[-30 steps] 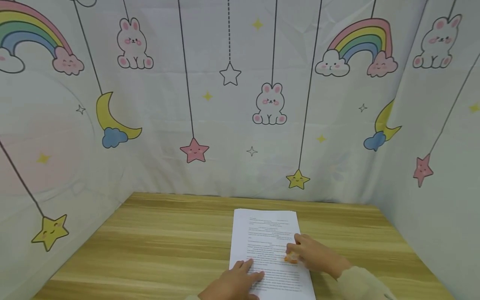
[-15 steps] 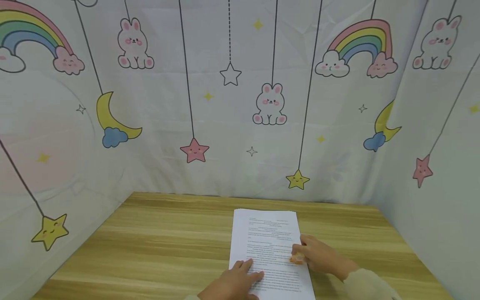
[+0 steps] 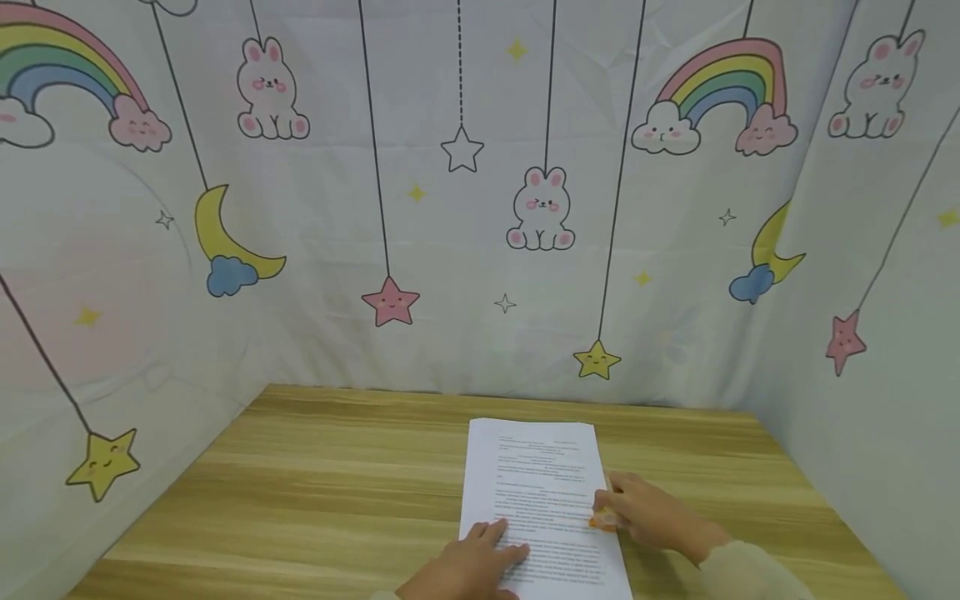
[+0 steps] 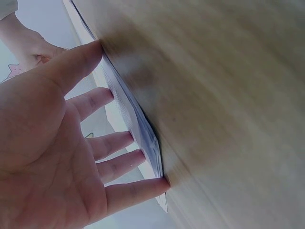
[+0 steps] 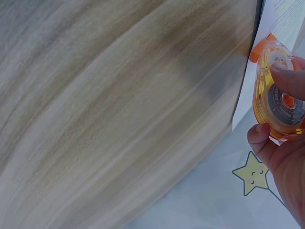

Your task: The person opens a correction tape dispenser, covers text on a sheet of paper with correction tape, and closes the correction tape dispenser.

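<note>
A stack of printed paper [image 3: 540, 467] lies on the wooden table. My left hand [image 3: 467, 565] rests on its lower left part; in the left wrist view the fingers of that hand [image 4: 52, 138] are extended, their tips on the sheets near the edge. At the right edge of the stack, my right hand [image 3: 660, 518] holds an orange see-through correction tape [image 3: 602, 521]. Up close in the right wrist view, the thumb lies across the correction tape [image 5: 282, 109], whose orange tip sits at the paper's margin. Any white strip on the text is too faint to tell.
The wood-grain table [image 3: 337, 483] spreads to both sides of the stack. Behind and beside it hangs a white curtain [image 3: 450, 350] printed with rabbits, stars, moons and rainbows.
My right hand has slid to the right with the correction tape, from over the printed lines to the right edge of the paper. My left hand has stayed in place.
</note>
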